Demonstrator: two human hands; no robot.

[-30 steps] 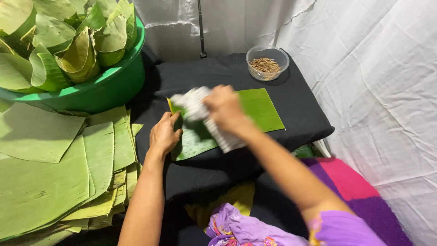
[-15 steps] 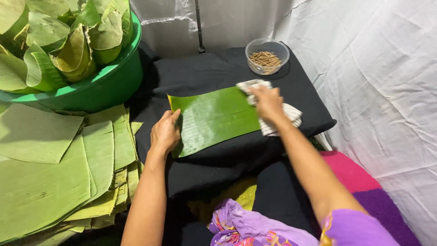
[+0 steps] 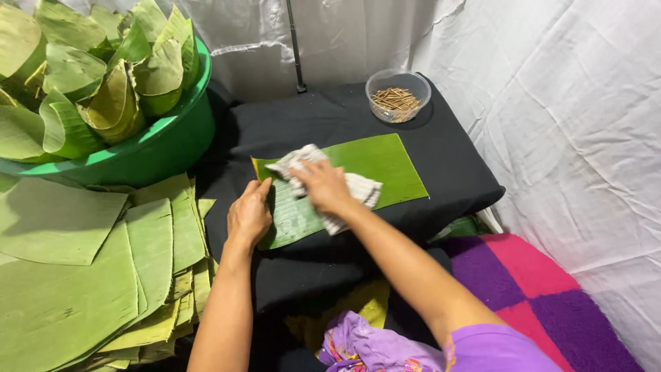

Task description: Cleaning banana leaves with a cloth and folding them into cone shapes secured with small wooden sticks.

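The person is wearing a purple short-sleeved top, its sleeve edge trimmed with a thin patterned band. Both forearms are showing bare down to the left hand (image 3: 249,215) and the right hand (image 3: 323,186), which are wearing no rings, watch or gloves.

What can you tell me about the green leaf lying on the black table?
The banana leaf piece is a roughly rectangular cut sheet, glossy green with fine parallel ribs, lying flat on the black-covered table. The left hand presses its near left edge. The right hand holds a crumpled pale cloth against its surface.
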